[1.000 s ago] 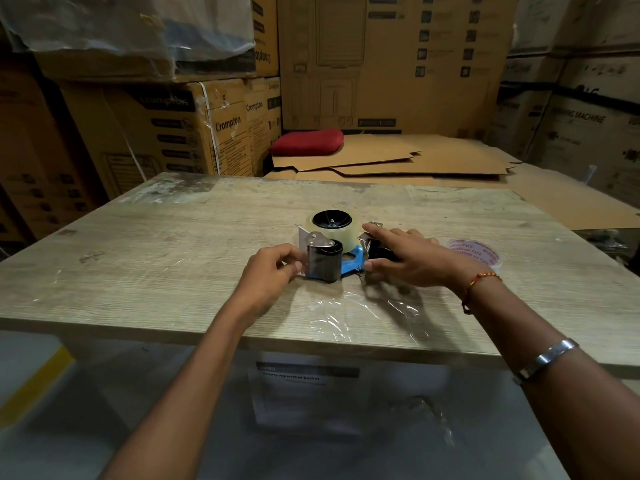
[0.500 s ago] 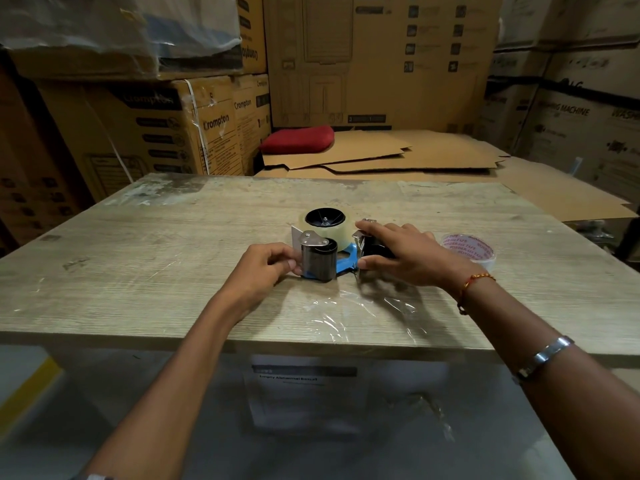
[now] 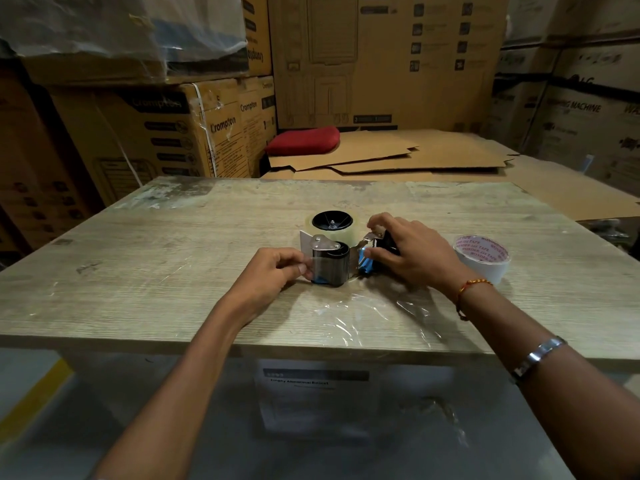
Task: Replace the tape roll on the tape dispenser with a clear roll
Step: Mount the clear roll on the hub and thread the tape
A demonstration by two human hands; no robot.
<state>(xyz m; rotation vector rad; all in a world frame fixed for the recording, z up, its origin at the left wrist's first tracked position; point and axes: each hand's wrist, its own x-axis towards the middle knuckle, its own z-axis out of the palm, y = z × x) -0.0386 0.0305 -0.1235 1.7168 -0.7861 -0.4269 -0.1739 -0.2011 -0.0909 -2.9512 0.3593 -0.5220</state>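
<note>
Left hand (image 3: 268,271): fingers (image 3: 300,268) pinched together on the clear tape's free end, just beside the black roller (image 3: 329,266) at the dispenser's front.
Tape dispenser (image 3: 341,252): lying on its side on the surface (image 3: 173,271), between the two hands.
Clear roll (image 3: 331,225): already seated on the black hub, just beyond the left fingers.
Right hand (image 3: 414,252): fingers clamped on the dispenser's handle, steadying it.
Printed roll (image 3: 482,256): off the dispenser, just right of the right hand; red lettering, "WONDER" readable.
Progress: swap looks done; judged left is threading the tape end over the roller to the blade.
Background writing: "Crompton" on cartons (image 3: 221,126); "MACHINE" at far right.
</note>
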